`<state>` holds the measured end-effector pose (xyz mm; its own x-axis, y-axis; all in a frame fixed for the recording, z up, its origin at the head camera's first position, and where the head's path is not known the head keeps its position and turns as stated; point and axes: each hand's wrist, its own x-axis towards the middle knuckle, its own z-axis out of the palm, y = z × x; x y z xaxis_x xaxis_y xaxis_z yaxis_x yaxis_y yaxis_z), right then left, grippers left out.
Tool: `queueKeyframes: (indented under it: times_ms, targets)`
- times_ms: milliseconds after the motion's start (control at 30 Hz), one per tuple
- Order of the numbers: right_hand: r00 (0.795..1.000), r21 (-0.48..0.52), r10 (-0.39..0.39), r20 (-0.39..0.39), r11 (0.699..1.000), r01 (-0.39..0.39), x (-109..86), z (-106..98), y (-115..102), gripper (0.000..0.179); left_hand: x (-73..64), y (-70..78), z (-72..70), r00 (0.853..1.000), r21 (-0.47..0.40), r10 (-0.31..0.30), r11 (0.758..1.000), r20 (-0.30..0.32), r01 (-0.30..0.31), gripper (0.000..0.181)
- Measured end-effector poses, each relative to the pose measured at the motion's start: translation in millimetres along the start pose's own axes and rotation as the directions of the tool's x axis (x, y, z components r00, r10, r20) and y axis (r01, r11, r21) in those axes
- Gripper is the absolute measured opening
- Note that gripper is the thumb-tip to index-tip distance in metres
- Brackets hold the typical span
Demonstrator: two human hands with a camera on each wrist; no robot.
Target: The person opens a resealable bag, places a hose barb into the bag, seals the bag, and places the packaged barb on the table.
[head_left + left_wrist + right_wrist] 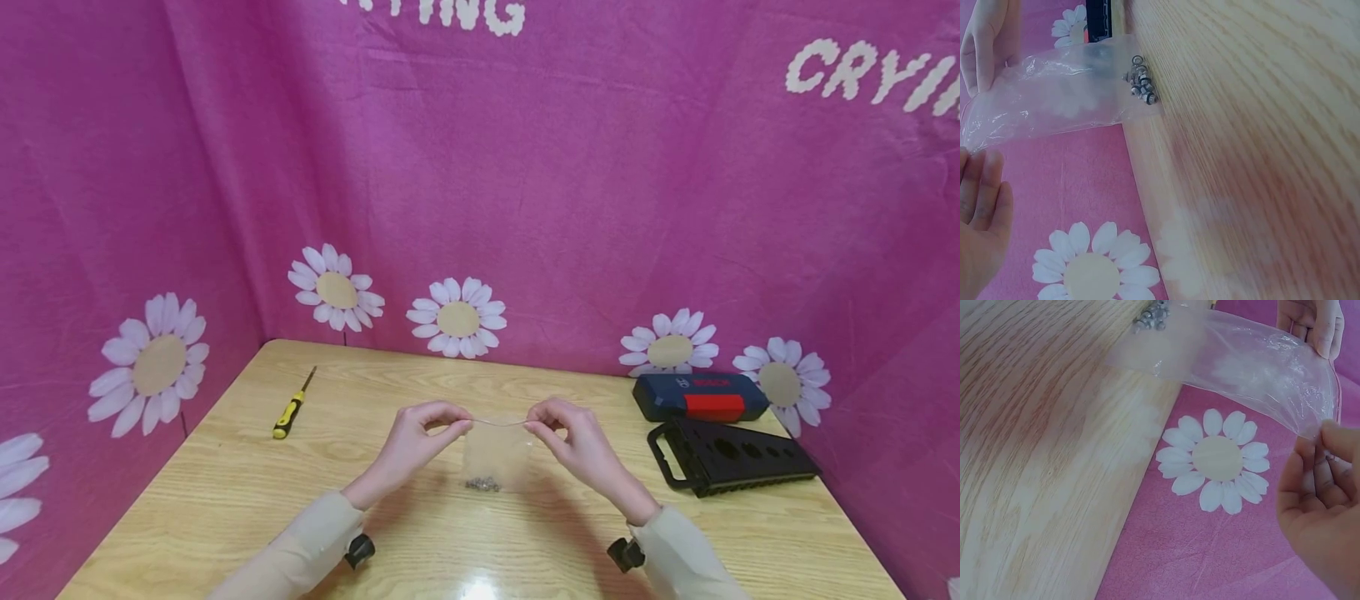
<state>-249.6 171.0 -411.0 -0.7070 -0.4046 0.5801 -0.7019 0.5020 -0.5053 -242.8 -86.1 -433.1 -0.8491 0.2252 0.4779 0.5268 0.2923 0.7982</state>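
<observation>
A clear plastic zip bag (497,454) hangs upright between both hands, over the middle of the table. My left hand (422,439) pinches one top corner between thumb and forefinger. At the opposite corner, my right hand (576,442) pinches the bag's top edge the same way. A reddish line runs along that edge, taut between the hands. Small metal pieces like screws or nuts (1141,81), some with dark rings, lie heaped at the bag's bottom. In the right wrist view the same bag (1254,359) stretches away from the fingertips.
A yellow-and-black screwdriver (290,414) lies on the wooden table (420,550) at the left. To the right sit a dark blue Bosch case (675,398) with a red latch and a black plastic holder (742,457) with holes. Pink cloth (480,183) with printed daisies hangs behind the table.
</observation>
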Motion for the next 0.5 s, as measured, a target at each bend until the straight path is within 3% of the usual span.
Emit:
queueKeyframes:
  times_ms: [233,500]
  targets:
    - [1.000,0.050,-0.015,0.002,0.999,0.015,1.8,3.4,1.6,0.008,0.6,1.4,0.0,1.000,-0.005,-0.010,1.000,0.002,0.010,0.008]
    - [0.998,0.004,-0.067,-0.003,0.998,0.067,4.3,6.1,2.9,0.009,0.2,2.7,0.0,1.000,-0.016,-0.019,1.000,0.015,0.019,0.008]
